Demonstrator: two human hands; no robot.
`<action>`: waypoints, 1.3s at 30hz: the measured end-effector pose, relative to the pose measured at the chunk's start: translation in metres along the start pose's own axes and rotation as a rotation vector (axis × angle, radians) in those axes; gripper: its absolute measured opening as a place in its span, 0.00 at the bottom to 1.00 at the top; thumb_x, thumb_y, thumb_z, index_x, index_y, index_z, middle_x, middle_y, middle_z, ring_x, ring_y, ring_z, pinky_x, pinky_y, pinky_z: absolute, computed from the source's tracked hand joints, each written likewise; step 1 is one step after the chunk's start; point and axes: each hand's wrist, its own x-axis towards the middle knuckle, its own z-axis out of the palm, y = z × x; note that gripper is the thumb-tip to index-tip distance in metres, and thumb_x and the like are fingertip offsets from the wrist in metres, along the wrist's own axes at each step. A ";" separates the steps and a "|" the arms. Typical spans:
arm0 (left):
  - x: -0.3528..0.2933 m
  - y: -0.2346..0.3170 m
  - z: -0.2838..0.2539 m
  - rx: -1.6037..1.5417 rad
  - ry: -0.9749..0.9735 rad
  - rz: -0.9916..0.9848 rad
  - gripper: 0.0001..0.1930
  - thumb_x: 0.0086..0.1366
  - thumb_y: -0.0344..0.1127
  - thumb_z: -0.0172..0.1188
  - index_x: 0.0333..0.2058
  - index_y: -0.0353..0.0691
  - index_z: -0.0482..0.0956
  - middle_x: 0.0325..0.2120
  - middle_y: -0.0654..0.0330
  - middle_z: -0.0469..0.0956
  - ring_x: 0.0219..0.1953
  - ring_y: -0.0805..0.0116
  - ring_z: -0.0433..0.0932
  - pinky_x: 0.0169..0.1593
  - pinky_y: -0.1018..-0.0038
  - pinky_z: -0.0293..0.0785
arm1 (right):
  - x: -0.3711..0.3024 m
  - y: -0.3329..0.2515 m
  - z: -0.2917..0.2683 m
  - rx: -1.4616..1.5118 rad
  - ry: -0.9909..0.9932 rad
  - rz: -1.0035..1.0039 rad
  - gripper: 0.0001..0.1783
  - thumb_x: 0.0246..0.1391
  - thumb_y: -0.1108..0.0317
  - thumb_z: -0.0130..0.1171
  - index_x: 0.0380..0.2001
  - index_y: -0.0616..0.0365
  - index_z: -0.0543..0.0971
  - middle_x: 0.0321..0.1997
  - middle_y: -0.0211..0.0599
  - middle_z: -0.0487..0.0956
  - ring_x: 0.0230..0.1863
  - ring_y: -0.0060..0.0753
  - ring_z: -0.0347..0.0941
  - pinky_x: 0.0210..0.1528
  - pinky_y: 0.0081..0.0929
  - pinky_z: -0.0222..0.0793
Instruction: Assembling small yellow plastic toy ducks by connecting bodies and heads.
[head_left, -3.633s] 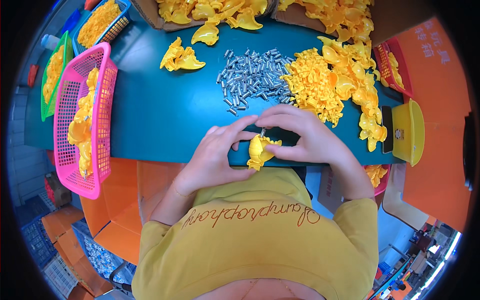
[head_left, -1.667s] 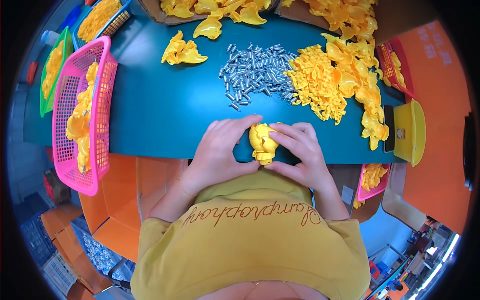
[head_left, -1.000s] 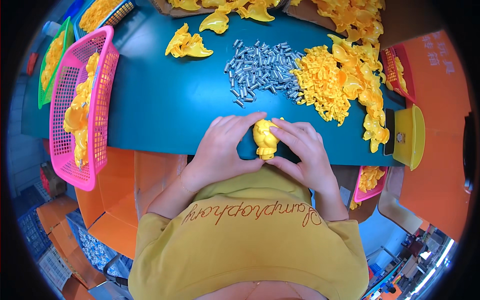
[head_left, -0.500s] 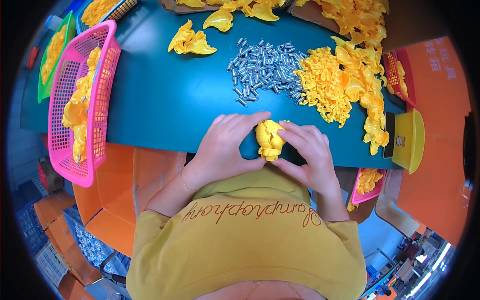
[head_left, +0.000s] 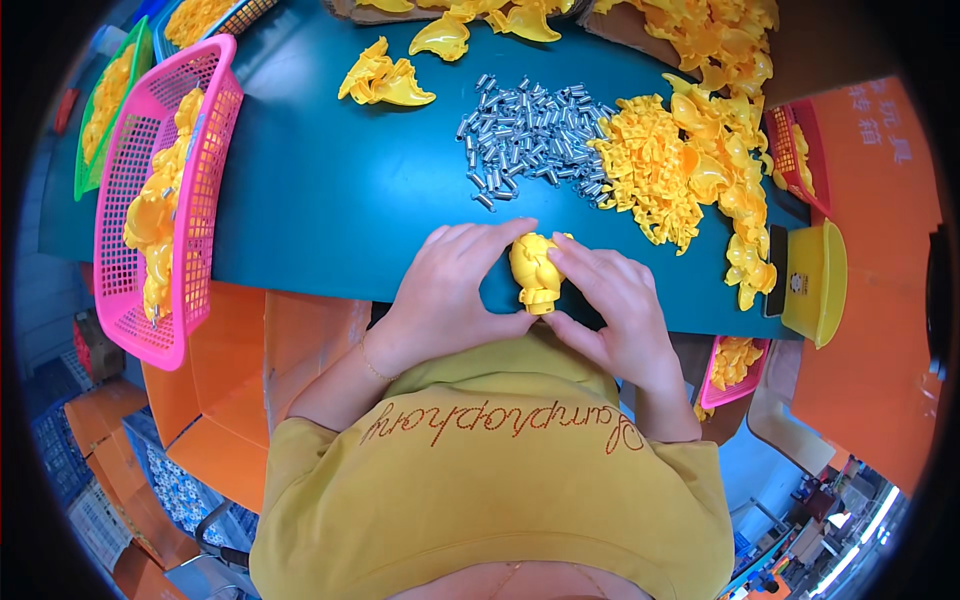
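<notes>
Between my two hands, at the table's near edge, is a rounded yellow plastic piece (head_left: 535, 268) with a narrower collar at its lower end. My left hand (head_left: 448, 283) closes on it from the left, thumb by the collar and index finger at the top. From the right my right hand (head_left: 613, 300) grips it with fingertips on its upper side and thumb near the collar. Beyond my hands lies a heap of small silver metal cylinders (head_left: 532, 135), too small to tell their exact kind. A pile of small yellow plastic parts (head_left: 650, 175) touches it on the right.
At the left, a pink basket (head_left: 185, 250) with yellow pieces overhangs the teal table (head_left: 310, 180). Green (head_left: 85, 170) and blue baskets stand behind it. Curved yellow shells (head_left: 385, 80) lie farther back. A yellow bin (head_left: 825, 285) hangs at the right edge; an orange box (head_left: 225, 400) stands below left.
The yellow piece has turned slightly in my hands, showing a smoother side and more of its collar. My right fingers have shifted a little to the left along its top.
</notes>
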 end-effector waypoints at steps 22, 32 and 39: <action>0.001 0.000 0.005 0.039 0.050 0.003 0.41 0.42 0.42 0.82 0.58 0.44 0.81 0.34 0.64 0.80 0.29 0.68 0.74 0.43 0.69 0.72 | 0.002 0.006 0.012 0.155 0.055 -0.061 0.41 0.45 0.72 0.73 0.66 0.56 0.76 0.65 0.41 0.76 0.60 0.48 0.77 0.58 0.42 0.73; 0.005 0.016 -0.003 -0.065 0.020 -0.024 0.39 0.45 0.52 0.85 0.53 0.41 0.82 0.39 0.57 0.82 0.42 0.56 0.81 0.51 0.61 0.75 | -0.008 0.007 0.038 0.276 0.293 0.066 0.41 0.48 0.61 0.81 0.64 0.60 0.76 0.57 0.45 0.84 0.56 0.48 0.82 0.58 0.41 0.76; 0.002 -0.001 -0.002 -0.392 -0.028 0.098 0.32 0.56 0.36 0.81 0.59 0.38 0.81 0.55 0.50 0.80 0.54 0.57 0.81 0.61 0.63 0.75 | -0.012 0.009 0.024 0.654 0.262 0.040 0.40 0.54 0.60 0.77 0.67 0.64 0.74 0.59 0.47 0.80 0.58 0.41 0.77 0.60 0.36 0.73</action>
